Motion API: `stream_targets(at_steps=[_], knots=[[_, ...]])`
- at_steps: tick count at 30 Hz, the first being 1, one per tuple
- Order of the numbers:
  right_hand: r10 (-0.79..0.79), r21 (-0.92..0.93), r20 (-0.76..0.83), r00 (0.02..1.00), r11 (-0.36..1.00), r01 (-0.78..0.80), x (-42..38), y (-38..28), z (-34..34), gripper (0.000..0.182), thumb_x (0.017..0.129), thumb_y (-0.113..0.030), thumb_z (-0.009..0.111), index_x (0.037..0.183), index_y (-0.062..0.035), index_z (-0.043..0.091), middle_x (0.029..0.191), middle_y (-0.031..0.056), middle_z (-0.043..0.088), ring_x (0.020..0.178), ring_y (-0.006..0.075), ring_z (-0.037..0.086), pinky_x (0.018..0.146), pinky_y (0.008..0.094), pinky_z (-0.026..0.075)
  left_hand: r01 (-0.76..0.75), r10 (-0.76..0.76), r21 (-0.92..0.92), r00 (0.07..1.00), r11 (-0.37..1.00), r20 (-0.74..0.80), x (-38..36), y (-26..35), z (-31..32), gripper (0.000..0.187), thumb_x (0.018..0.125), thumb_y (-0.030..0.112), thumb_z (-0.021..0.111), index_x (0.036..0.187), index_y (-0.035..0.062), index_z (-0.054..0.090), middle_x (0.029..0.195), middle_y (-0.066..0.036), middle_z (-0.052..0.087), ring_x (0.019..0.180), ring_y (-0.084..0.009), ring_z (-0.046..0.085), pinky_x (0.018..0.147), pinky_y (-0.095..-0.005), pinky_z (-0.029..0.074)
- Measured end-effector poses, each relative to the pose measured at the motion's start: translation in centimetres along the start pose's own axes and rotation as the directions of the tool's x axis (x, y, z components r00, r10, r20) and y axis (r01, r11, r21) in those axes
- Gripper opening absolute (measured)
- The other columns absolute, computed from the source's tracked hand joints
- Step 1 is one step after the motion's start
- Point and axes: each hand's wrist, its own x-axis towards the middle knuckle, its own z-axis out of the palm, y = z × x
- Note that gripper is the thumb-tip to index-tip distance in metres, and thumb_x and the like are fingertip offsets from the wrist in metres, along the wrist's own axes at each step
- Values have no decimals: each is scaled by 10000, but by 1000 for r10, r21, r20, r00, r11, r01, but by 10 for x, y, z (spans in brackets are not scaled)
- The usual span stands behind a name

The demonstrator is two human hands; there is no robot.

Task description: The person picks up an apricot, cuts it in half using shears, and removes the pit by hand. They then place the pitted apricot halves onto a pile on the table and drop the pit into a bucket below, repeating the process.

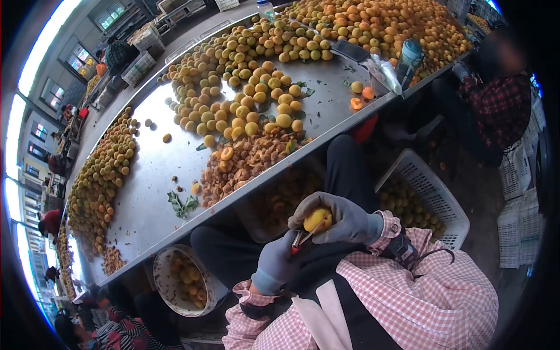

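My right hand (344, 219), in a grey glove, is closed around a yellow apricot (318, 220) above my lap. Just below it, my gloved left hand (276, 262) is closed on a small red-handled knife (296, 246), whose thin metal end meets the lower side of the apricot. Most of the handle is hidden by the glove. On the metal table (153, 201) in front of me is a heap of brown apricot pits (248, 166), with whole apricots (239, 111) piled behind it.
A white bucket (164, 303) with apricots stands left of my legs. To the right is a white crate (452, 201) with greenish fruit. A green bottle (410, 58) and a phone (350, 51) sit on the table. Another person (496, 105) sits at the right.
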Motion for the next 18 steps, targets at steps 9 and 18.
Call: stream_targets(at_steps=[9,18], knots=[[-13,-22,-34,999,1000,12,5,9,11,430,776,42,692,1166,-50,535,1122,84,594,1083,171,582,984,315,451,91,-91,6,996,996,-13,-4,-20,11,324,805,89,713,1116,60,630,954,-138,679,869,-312,662,744,-350,525],[79,17,1,997,997,-79,19,4,8,423,774,57,689,1149,-63,534,1198,102,601,1161,221,574,1036,356,423,212,-198,-161,975,964,101,8,-14,5,307,837,26,686,1140,41,637,1041,-57,682,976,-157,649,852,-290,511]])
